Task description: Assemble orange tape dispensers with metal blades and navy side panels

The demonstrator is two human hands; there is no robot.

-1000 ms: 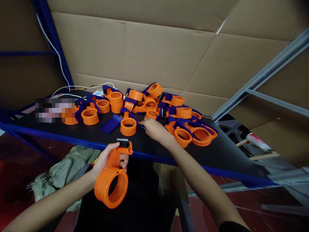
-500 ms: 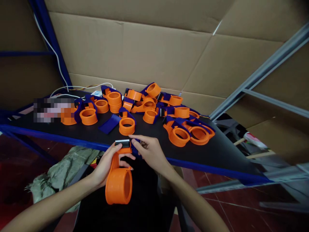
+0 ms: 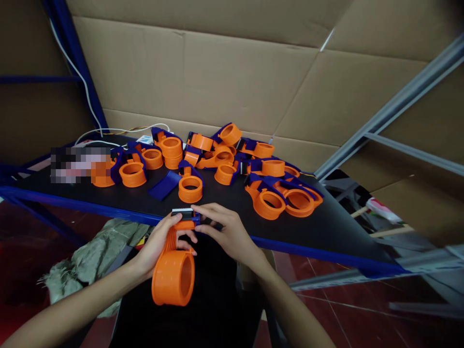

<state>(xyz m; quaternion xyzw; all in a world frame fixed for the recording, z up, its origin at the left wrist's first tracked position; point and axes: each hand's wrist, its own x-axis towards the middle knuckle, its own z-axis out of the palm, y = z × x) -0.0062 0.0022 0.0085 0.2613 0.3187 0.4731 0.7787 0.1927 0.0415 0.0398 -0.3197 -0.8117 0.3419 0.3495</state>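
My left hand is wrapped round the handle of an orange tape dispenser, held below the front edge of the black table. Its big ring points down and its toothed metal blade points up. My right hand is pinched at the dispenser's top end, beside the blade, with a small dark blue piece showing between the fingertips. On the table behind lies a pile of orange and blue dispenser parts.
A loose blue plate and a single orange ring lie nearest the hands. White cables run along the back left. Cardboard sheets line the wall. A grey metal frame stands right; a crumpled grey-green cloth lies below left.
My right hand drew back from the pile on the table and came to the top of the dispenser. My left hand turned the dispenser so its ring faces more sideways.
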